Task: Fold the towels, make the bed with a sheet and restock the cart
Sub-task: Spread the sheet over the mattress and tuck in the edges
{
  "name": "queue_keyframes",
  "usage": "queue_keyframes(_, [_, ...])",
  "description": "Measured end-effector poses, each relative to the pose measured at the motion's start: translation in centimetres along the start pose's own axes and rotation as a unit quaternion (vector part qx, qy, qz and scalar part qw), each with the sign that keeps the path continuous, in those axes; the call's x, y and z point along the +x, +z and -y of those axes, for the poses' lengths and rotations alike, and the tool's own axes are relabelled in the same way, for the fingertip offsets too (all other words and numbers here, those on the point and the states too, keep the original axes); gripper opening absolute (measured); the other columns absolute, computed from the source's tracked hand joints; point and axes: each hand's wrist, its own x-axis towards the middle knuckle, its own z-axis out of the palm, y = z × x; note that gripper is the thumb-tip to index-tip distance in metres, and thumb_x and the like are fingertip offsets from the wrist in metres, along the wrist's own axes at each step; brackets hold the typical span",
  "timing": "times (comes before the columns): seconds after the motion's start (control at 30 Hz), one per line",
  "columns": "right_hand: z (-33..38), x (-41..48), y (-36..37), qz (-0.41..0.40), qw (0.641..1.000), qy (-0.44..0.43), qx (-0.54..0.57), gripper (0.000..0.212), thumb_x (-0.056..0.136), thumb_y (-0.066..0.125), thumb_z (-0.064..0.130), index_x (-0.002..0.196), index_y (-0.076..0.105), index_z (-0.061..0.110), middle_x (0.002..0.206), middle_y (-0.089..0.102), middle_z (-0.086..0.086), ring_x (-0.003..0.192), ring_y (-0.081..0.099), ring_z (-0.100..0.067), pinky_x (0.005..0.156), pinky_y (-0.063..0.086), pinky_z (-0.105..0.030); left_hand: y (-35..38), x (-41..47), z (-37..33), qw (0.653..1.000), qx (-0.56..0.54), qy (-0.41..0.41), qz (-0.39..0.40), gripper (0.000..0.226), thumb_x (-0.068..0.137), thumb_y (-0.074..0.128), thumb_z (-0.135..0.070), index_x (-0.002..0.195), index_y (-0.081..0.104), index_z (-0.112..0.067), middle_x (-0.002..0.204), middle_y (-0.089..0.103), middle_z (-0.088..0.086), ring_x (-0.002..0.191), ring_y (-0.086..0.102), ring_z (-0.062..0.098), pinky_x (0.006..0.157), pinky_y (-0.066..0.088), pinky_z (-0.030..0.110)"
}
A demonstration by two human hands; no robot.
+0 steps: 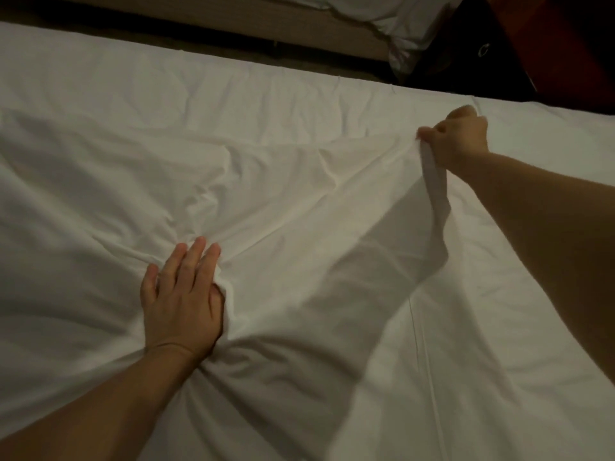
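Observation:
A white sheet [266, 168] lies wrinkled across the bed [532, 311] and fills most of the head view. My left hand [181, 294] rests on it near the middle, fingers stretched forward, with a bunch of cloth pinched between thumb and palm. Farther right and away from me, my right hand [461, 134] is closed on the sheet's edge and holds it up off the mattress. The lifted cloth hangs in a fold below that hand and stretches taut toward my left hand.
Beyond the bed's far edge runs a dark strip of floor [299, 54]. A second bed [382, 15] with white linen stands at the top. Dark reddish-brown furniture [559, 38] fills the top right corner.

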Motion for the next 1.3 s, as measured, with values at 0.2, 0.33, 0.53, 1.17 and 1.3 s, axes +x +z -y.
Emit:
queue_keyframes(0.2, [-0.2, -0.1, 2.0, 0.039, 0.995, 0.091, -0.020, 0.050, 0.096, 0.048, 0.045, 0.125, 0.052, 0.004, 0.125, 0.053, -0.011, 0.111, 0.052, -0.031, 0.093, 0.042, -0.037, 0.0, 0.0, 0.1, 1.000, 0.005, 0.001, 0.003, 0.052, 0.085, 0.032, -0.023, 0.134, 0.046, -0.016, 0.140, 0.050, 0.010, 0.128, 0.037, 0.026, 0.104, 0.023, 0.044])
queue_keyframes(0.33, [-0.8, -0.8, 0.1, 0.216, 0.972, 0.082, 0.044, 0.032, 0.094, 0.053, 0.044, 0.101, 0.059, 0.013, 0.093, 0.056, -0.005, 0.086, 0.056, -0.023, 0.068, 0.050, -0.032, 0.2, -0.1, 0.1, 1.000, 0.008, 0.002, 0.005, 0.052, 0.085, 0.032, -0.023, 0.135, 0.046, -0.017, 0.140, 0.050, 0.009, 0.128, 0.039, 0.027, 0.105, 0.024, 0.046])
queue_keyframes(0.53, [1.2, 0.4, -0.9, 0.126, 0.988, -0.064, -0.062, 0.027, 0.091, 0.061, 0.023, 0.070, 0.051, 0.010, 0.073, 0.048, -0.005, 0.076, 0.047, -0.022, 0.066, 0.039, -0.029, -0.1, 0.1, 0.1, 1.000, 0.010, 0.001, 0.001, 0.052, 0.084, 0.031, -0.024, 0.134, 0.046, -0.017, 0.139, 0.051, 0.009, 0.127, 0.038, 0.026, 0.103, 0.025, 0.046])
queue_keyframes(1.17, [12.4, -12.1, 11.5, 0.195, 0.926, -0.283, -0.157, 0.042, 0.094, 0.046, 0.051, 0.119, 0.058, 0.020, 0.117, 0.062, -0.005, 0.111, 0.054, -0.028, 0.098, 0.034, -0.041, -0.7, 0.3, 0.2, 0.999, -0.024, -0.001, 0.024, 0.051, 0.083, 0.039, -0.028, 0.133, 0.050, -0.021, 0.138, 0.053, 0.003, 0.127, 0.046, 0.023, 0.103, 0.028, 0.045])
queue_keyframes(1.3, [14.5, -12.0, 11.4, 0.096, 0.951, -0.270, -0.118, 0.023, 0.099, 0.043, 0.033, 0.087, 0.058, 0.020, 0.100, 0.065, -0.009, 0.102, 0.056, -0.031, 0.091, 0.033, -0.037, -3.8, 1.1, 0.1, 0.995, -0.091, -0.017, 0.036, 0.054, 0.083, 0.042, -0.030, 0.137, 0.045, -0.022, 0.141, 0.050, 0.004, 0.127, 0.047, 0.022, 0.102, 0.029, 0.043])
